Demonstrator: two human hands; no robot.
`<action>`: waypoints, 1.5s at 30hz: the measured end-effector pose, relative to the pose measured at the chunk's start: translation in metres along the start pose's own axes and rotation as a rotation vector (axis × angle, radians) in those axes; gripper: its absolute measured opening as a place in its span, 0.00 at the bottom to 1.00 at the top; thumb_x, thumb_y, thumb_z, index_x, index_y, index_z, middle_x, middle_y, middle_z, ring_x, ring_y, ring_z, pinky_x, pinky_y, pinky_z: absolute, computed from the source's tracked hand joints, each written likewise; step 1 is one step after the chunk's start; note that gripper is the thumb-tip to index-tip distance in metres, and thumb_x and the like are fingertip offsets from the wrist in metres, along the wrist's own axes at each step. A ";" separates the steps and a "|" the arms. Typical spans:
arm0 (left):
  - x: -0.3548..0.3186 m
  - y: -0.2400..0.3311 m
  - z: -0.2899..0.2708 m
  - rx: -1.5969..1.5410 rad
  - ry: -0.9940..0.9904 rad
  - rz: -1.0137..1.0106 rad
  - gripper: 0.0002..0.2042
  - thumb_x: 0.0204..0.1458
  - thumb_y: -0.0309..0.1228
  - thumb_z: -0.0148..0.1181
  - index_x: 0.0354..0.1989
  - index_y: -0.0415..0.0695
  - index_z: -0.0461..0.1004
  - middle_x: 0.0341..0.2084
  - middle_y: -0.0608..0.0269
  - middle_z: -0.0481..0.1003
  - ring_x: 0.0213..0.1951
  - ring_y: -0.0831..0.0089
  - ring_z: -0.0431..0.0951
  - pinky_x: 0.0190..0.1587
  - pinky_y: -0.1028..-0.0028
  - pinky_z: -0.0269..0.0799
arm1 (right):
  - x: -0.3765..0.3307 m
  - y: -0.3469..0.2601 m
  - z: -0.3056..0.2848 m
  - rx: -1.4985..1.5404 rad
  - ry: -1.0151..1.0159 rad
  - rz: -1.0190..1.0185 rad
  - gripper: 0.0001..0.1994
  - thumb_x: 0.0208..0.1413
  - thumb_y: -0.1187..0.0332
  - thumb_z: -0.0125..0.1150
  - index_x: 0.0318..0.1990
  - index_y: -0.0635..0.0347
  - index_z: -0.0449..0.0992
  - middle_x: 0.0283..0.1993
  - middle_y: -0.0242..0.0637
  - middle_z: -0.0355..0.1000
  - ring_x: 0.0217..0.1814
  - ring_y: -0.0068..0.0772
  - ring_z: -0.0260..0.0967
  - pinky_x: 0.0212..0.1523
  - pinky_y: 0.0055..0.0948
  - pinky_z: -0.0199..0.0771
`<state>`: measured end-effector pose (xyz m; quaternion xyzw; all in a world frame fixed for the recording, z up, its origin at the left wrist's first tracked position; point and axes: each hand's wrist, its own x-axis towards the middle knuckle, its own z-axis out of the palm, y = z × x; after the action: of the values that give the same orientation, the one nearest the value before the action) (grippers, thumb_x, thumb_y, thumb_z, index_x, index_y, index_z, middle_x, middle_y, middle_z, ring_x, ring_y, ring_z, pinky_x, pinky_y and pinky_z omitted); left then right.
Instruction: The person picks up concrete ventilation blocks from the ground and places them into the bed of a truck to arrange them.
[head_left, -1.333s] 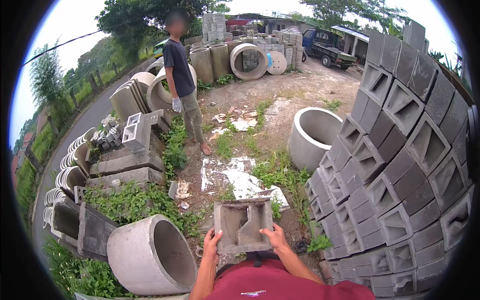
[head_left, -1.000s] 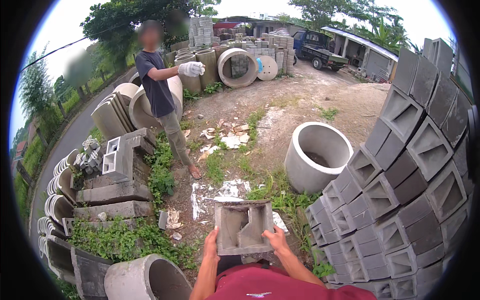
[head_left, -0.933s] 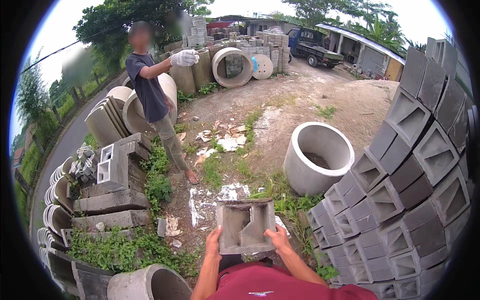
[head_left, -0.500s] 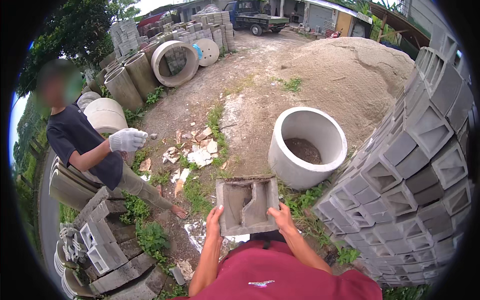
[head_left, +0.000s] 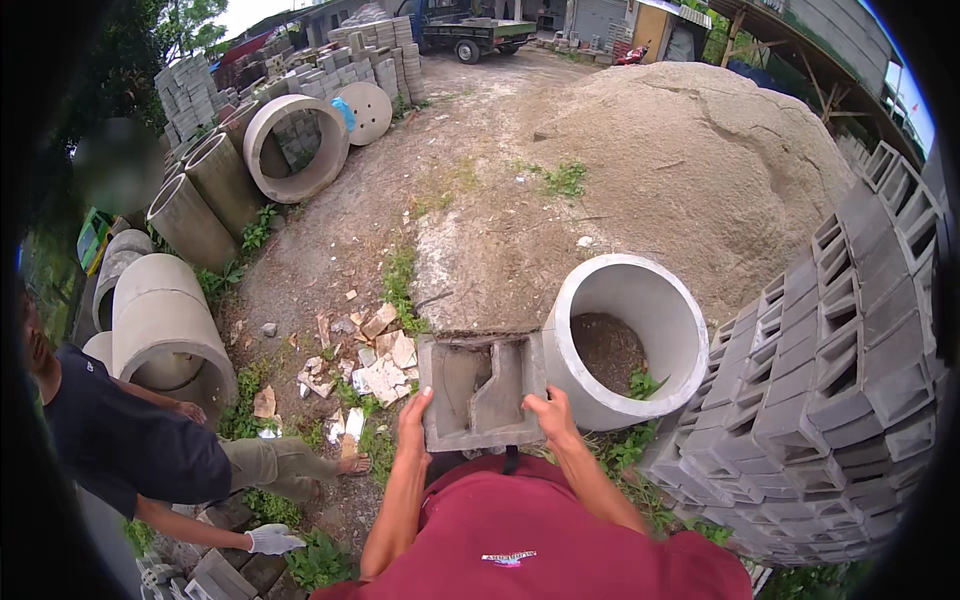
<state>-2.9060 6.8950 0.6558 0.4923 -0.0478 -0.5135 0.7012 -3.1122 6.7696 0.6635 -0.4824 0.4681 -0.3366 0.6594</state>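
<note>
A dirt yard strewn with concrete goods is lying under daylight, with bare ground (head_left: 330,250) running between weeds and stock. In front of the person's chest, a grey hollow concrete block (head_left: 482,392) is being held up off the ground, its two open cells facing the camera. The left hand (head_left: 412,425) is gripping the block's lower left corner, fingers curled round the edge, so that grip is pressed onto the block. The right hand (head_left: 549,418) is clamping the lower right corner the same way, thumb lying on the front face.

Just beyond the block on the right, a wide concrete ring (head_left: 630,335) is standing on end, soil and a small weed showing inside. To the block's left, a scatter of broken tile pieces (head_left: 375,360) is lying on the ground. Behind the ring a large sand mound (head_left: 680,170) is rising. Along the right edge a stack of hollow blocks (head_left: 840,360) is leaning in tiers. At the left, several concrete pipes (head_left: 170,330) are lying on their sides, and a co-worker in a dark shirt (head_left: 120,440) is bending low near them, a gloved hand (head_left: 270,540) reaching toward blocks at the bottom edge.
</note>
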 end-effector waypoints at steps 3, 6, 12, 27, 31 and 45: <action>0.070 0.048 0.021 0.017 0.007 -0.028 0.25 0.53 0.43 0.58 0.53 0.36 0.66 0.45 0.53 0.73 0.45 0.67 0.76 0.46 0.69 0.72 | 0.068 -0.028 0.029 0.017 0.015 0.002 0.15 0.40 0.72 0.60 0.38 0.70 0.74 0.31 0.35 0.73 0.33 0.25 0.68 0.37 0.25 0.66; 0.149 0.091 0.040 0.054 -0.036 0.023 0.26 0.53 0.43 0.59 0.54 0.36 0.65 0.46 0.54 0.73 0.45 0.67 0.75 0.47 0.69 0.72 | 0.141 -0.063 0.062 0.069 0.019 -0.021 0.16 0.40 0.72 0.60 0.39 0.70 0.74 0.31 0.35 0.73 0.33 0.25 0.67 0.37 0.24 0.66; 0.314 0.171 0.066 0.197 -0.069 -0.017 0.31 0.44 0.36 0.66 0.56 0.35 0.63 0.44 0.52 0.73 0.44 0.65 0.75 0.47 0.67 0.72 | 0.308 -0.093 0.117 0.062 0.022 -0.105 0.17 0.41 0.74 0.58 0.42 0.70 0.74 0.33 0.35 0.73 0.33 0.23 0.67 0.37 0.24 0.67; 0.662 0.331 0.150 0.248 -0.023 -0.087 0.31 0.36 0.27 0.63 0.54 0.32 0.63 0.40 0.50 0.73 0.39 0.62 0.76 0.42 0.67 0.74 | 0.654 -0.206 0.227 0.078 0.050 0.015 0.27 0.41 0.74 0.58 0.54 0.70 0.68 0.43 0.39 0.71 0.43 0.27 0.67 0.45 0.26 0.67; 0.763 0.346 0.178 0.237 0.005 -0.102 0.31 0.36 0.27 0.62 0.53 0.32 0.63 0.39 0.49 0.73 0.39 0.62 0.76 0.42 0.66 0.74 | 0.785 -0.189 0.226 0.004 0.021 0.000 0.29 0.40 0.74 0.58 0.55 0.73 0.66 0.46 0.42 0.71 0.45 0.29 0.68 0.47 0.27 0.68; 1.111 0.427 0.334 0.125 0.084 -0.080 0.30 0.37 0.26 0.62 0.53 0.32 0.62 0.41 0.49 0.72 0.40 0.60 0.76 0.42 0.64 0.75 | 1.168 -0.328 0.232 0.011 -0.056 0.043 0.26 0.40 0.72 0.60 0.50 0.74 0.68 0.42 0.42 0.71 0.42 0.30 0.68 0.44 0.29 0.68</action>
<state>-2.2894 5.8232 0.6548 0.5578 -0.0308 -0.5161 0.6492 -2.4999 5.6966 0.6561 -0.4779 0.4577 -0.3114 0.6820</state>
